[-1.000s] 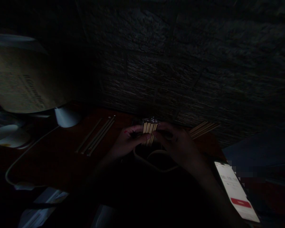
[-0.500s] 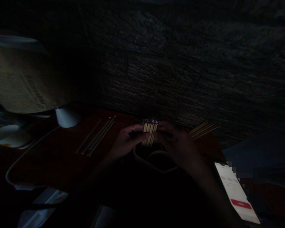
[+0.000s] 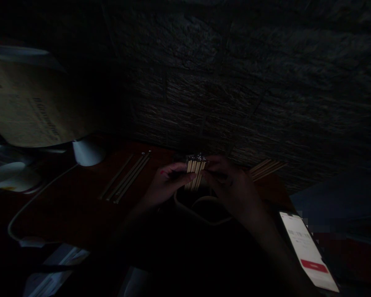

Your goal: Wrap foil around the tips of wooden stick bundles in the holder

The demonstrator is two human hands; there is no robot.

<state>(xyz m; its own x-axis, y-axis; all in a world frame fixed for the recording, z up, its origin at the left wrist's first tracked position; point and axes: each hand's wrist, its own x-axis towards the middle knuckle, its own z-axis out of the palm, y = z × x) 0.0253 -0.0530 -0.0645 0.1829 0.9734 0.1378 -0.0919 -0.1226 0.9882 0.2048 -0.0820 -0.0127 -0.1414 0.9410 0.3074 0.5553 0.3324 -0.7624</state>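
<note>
Both my hands hold a bundle of pale wooden sticks, which look like chopsticks (image 3: 196, 167), upright with crinkled shiny film at the top. My left hand (image 3: 168, 181) grips the left side, its thumb lying across the front. From the right, my right hand (image 3: 231, 183) closes round the other side, thumb against the sticks. The lower ends reach down behind the rim of a dark open container (image 3: 200, 218), which has a curved inner edge. How deep they go is hidden in the dark.
Several thin sticks (image 3: 131, 177) lie on the brown table (image 3: 77, 206) to the left. More wooden sticks (image 3: 267, 169) rest by the stone wall (image 3: 185, 82). A lit phone (image 3: 307, 251) is at right. Leftward are a paper bag (image 3: 27, 103), white cone (image 3: 86, 153), cable (image 3: 34, 200) and bowl (image 3: 9, 175).
My right hand has shifted very slightly to the right along the bundle, whose sticks are spread a touch wider. My left hand stays in place.
</note>
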